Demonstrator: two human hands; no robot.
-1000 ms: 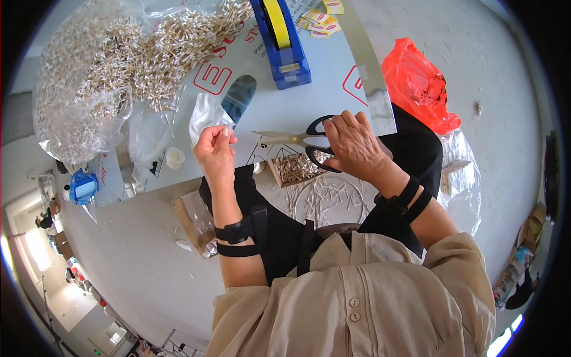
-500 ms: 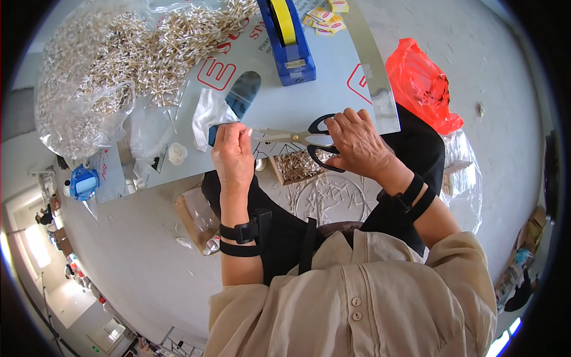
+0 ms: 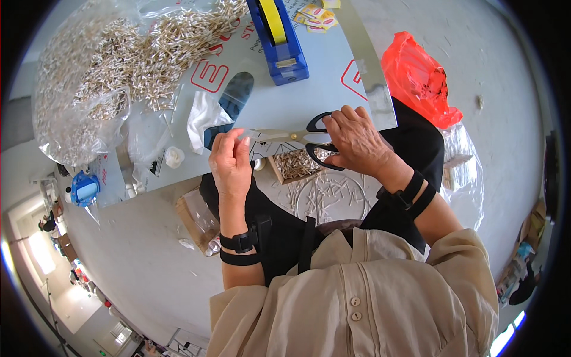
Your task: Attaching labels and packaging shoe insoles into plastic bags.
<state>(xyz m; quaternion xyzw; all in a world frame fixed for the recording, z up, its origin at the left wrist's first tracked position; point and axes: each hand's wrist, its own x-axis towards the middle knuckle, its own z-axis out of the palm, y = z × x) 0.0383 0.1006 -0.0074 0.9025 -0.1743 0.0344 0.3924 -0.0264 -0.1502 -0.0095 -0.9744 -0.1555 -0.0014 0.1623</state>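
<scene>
My right hand [image 3: 360,143] grips a pair of scissors [image 3: 294,137] by its black handle loops, the thumb in the lower one. Its blades stand slightly apart and point left, over the near edge of the table [image 3: 315,98]. At the blade tips, my left hand [image 3: 232,166] is closed in a pinch of thumb and forefinger. Whatever lies between those fingers is too small to make out. Just beyond the left fingers lies a crumpled white cloth or tissue [image 3: 203,119], beside a dark rounded shape [image 3: 238,98] on the tabletop.
Cotton swabs [image 3: 148,65] spill from a large clear bag [image 3: 62,107] at the far left. A blue tape dispenser [image 3: 287,65] stands behind the scissors, near yellow packets [image 3: 315,24]. Below the table edge sits a box of swabs [image 3: 297,164]. A red plastic bag [image 3: 410,77] is right.
The whole view has shifted slightly, with the tabletop things a little farther left. My left fingertips have opened out a bit at the blade tips. My right hand still holds the scissors.
</scene>
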